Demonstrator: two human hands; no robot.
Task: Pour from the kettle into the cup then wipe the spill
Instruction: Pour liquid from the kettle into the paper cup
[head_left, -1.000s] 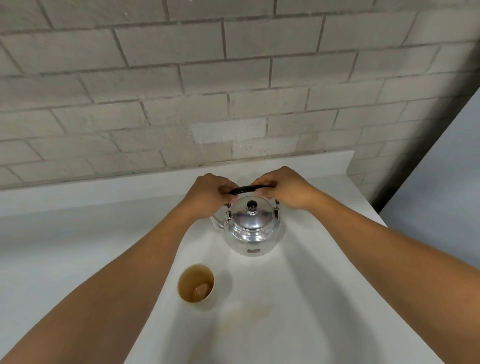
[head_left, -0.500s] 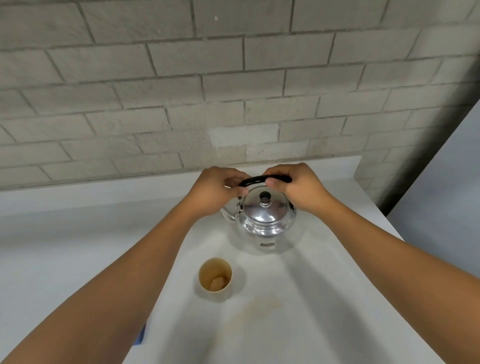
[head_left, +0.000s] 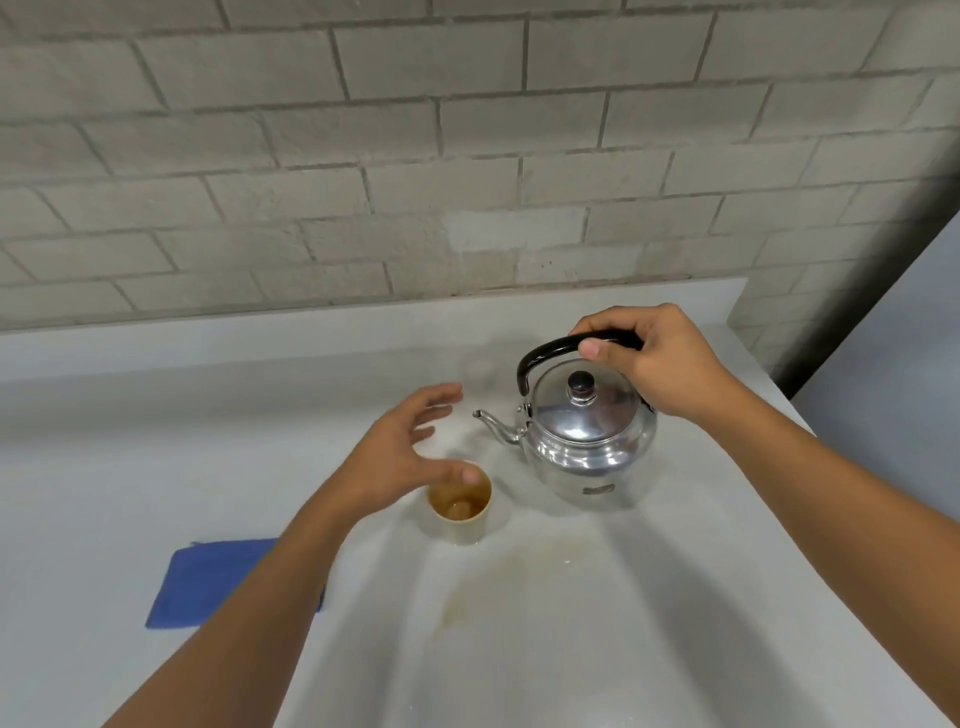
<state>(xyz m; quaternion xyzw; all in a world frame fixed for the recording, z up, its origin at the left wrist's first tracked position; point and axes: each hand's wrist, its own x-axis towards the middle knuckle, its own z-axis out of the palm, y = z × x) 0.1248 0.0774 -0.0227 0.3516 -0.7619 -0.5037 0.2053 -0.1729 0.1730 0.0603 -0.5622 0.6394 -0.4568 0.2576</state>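
Observation:
A shiny steel kettle (head_left: 587, 441) with a black arched handle stands on the white counter (head_left: 597, 649), its spout pointing left. My right hand (head_left: 649, 358) is closed around the handle's top. A small cream cup (head_left: 460, 512) with a little brown liquid inside sits left of and in front of the kettle. My left hand (head_left: 400, 460) hovers open just above the cup's left rim, thumb over the rim, fingers spread. A faint brownish spill stain (head_left: 498, 582) marks the counter in front of the cup.
A folded blue cloth (head_left: 208, 582) lies on the counter to the left, partly under my left forearm. A grey brick wall (head_left: 415, 156) rises behind the counter. The counter's right edge (head_left: 831, 452) drops off beside a grey surface.
My left hand has let go of the kettle handle and moved down-left over the cup. The right hand keeps its hold. The view shifted, bringing the blue cloth into sight.

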